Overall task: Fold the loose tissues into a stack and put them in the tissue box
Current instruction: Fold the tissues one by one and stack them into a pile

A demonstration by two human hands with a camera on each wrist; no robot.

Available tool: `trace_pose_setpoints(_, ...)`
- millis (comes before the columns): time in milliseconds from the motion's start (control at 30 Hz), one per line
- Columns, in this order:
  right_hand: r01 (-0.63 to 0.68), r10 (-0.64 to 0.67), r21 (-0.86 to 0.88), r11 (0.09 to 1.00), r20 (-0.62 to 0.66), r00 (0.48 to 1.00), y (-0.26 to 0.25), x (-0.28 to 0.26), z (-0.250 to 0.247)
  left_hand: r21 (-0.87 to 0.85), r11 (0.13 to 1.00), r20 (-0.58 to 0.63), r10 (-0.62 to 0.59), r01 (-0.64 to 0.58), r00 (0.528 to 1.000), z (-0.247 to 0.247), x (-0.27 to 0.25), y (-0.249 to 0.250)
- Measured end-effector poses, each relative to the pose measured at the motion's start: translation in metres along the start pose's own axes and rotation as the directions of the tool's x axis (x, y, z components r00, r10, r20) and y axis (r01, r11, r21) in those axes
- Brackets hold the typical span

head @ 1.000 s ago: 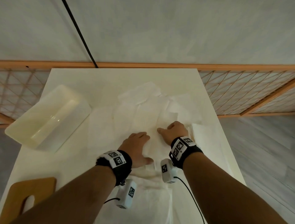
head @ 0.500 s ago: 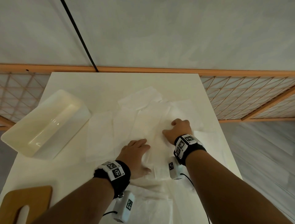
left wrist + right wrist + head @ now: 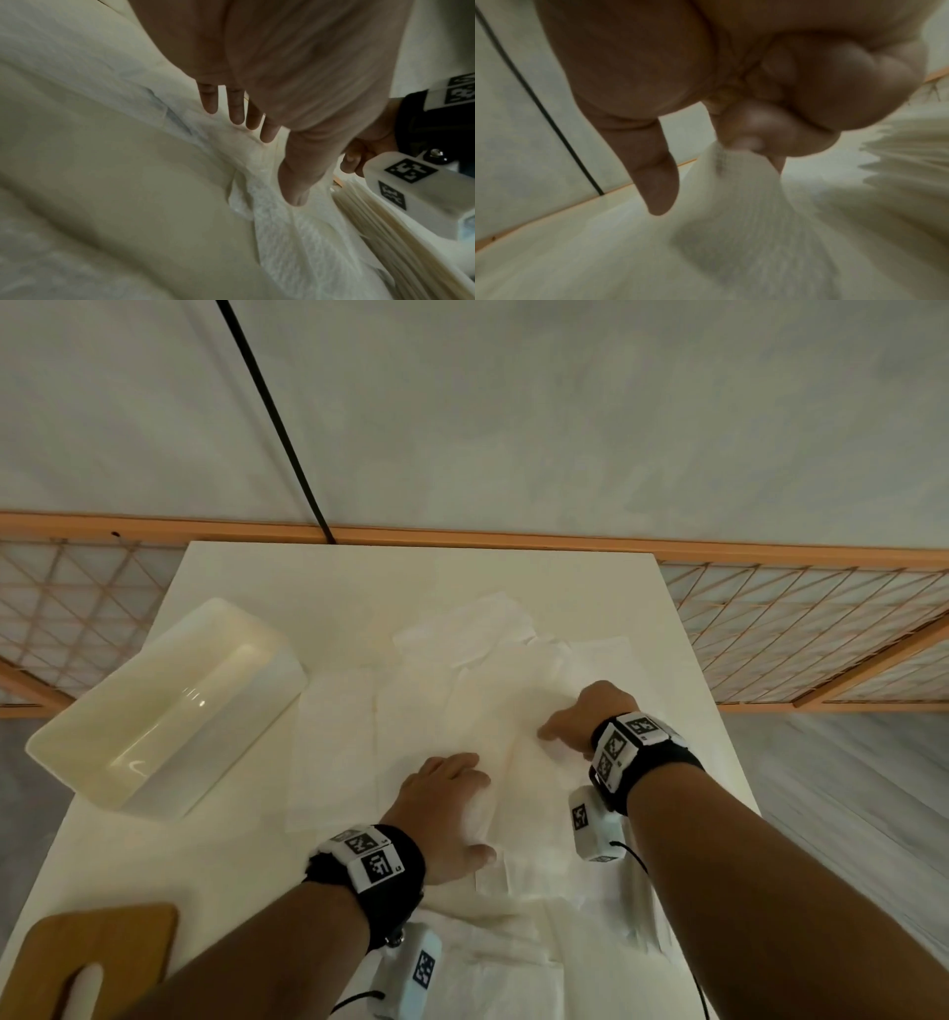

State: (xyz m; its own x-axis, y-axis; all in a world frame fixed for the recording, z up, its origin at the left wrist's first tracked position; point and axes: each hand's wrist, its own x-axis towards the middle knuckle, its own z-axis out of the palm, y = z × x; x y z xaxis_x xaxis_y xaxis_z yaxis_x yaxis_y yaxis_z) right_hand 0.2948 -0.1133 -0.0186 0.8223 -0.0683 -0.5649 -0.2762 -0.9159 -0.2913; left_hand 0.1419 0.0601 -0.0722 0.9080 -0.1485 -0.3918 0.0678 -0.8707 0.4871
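The right hand (image 3: 585,719) is pinching a raised edge of a tissue (image 3: 731,194) with curled fingers (image 3: 762,130), while the left hand (image 3: 447,809) is lying flat, fingers straight, pressing the overlapping loose tissues (image 3: 462,711) just short of that pinch. The thin sheet is likely risking a tear or a crooked crease if the pull is running against the pressing palm, and neighbouring sheets may be dragging along since they overlap. The empty tissue box (image 3: 169,711) is sitting well left of both hands, beyond the spread sheets, on the table (image 3: 513,577).
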Motion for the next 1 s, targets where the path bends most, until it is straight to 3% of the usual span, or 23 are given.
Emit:
trace_pose_setpoints(200,0.008,-0.010,0.115,0.993,0.021,1.000,0.001,-0.009,0.000,-0.041,0.999,0.000,-0.017,0.017,1.000,-0.004,-0.003,0.000)
trace_pose_setpoints(300,0.078,-0.102,0.347,0.935,0.050,0.994,-0.003,-0.014,0.007,-0.138,0.990,-0.029,-0.034,0.030,0.999,-0.008,-0.006,0.000)
trace_pose_setpoints(400,-0.047,-0.123,0.708,0.705,0.187,0.975,-0.021,-0.025,0.019,-0.403,0.906,-0.004,-0.144,0.130,0.990,-0.013,-0.010,0.004)
trace_pose_setpoints(467,-0.166,-0.135,0.826,0.539,0.279,0.951,-0.029,-0.031,0.025,-0.596,0.786,-0.007,-0.206,0.161,0.979,-0.015,-0.013,0.002)
trace_pose_setpoints(533,-0.204,-0.117,0.869,0.450,0.284,0.952,-0.031,-0.034,0.027,-0.752,0.639,-0.025,-0.275,0.163,0.961,-0.017,-0.014,-0.003)
trace_pose_setpoints(600,-0.164,-0.085,0.855,0.491,0.235,0.968,-0.025,-0.031,0.029,-0.879,0.445,-0.013,-0.377,0.169,0.926,-0.020,-0.012,-0.011)
trace_pose_setpoints(667,-0.104,-0.068,0.744,0.660,0.197,0.978,-0.017,-0.029,0.032,-0.897,0.391,0.007,-0.455,0.206,0.891,-0.020,-0.006,-0.020)
trace_pose_setpoints(733,-0.034,-0.053,0.522,0.852,0.151,0.987,-0.011,-0.029,0.037,-0.817,0.515,-0.026,-0.483,0.260,0.875,-0.019,0.000,-0.026)
trace_pose_setpoints(800,0.024,-0.054,0.337,0.941,0.082,0.995,-0.009,-0.029,0.044,-0.700,0.648,-0.073,-0.481,0.298,0.874,-0.016,0.004,-0.031)
trace_pose_setpoints(900,0.047,-0.060,0.298,0.953,0.035,0.998,-0.014,-0.028,0.052,-0.584,0.748,-0.110,-0.458,0.316,0.882,-0.014,0.007,-0.032)
trace_pose_setpoints(1000,0.005,-0.033,0.392,0.920,0.064,0.997,-0.018,-0.025,0.058,-0.550,0.770,-0.121,-0.458,0.324,0.881,-0.014,0.009,-0.032)
